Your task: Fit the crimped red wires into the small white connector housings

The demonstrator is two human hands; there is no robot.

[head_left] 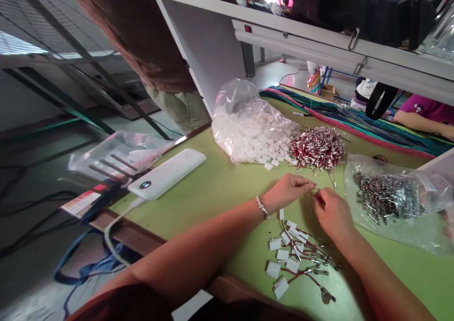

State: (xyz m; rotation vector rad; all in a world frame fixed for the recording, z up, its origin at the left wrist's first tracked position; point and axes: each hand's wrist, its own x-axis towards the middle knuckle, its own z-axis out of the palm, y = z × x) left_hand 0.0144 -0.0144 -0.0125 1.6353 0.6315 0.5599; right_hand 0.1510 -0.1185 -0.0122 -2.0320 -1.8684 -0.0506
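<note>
Green tabletop [198, 198], white shelf [248, 14] above. One bag [232, 99] holds white pieces [255, 136]; another bag [397, 231], dark metallic pieces [386, 195]. My left hand [292, 188] and right hand [332, 210] pinch an indistinct part [313, 190].

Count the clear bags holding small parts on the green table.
2: one bag beyond the left hand, with white pieces; another bag right of the right hand, with dark pieces.

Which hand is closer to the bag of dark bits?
The right hand. It is just left of the bag; the left hand is farther off, on the right hand's other side.
</note>
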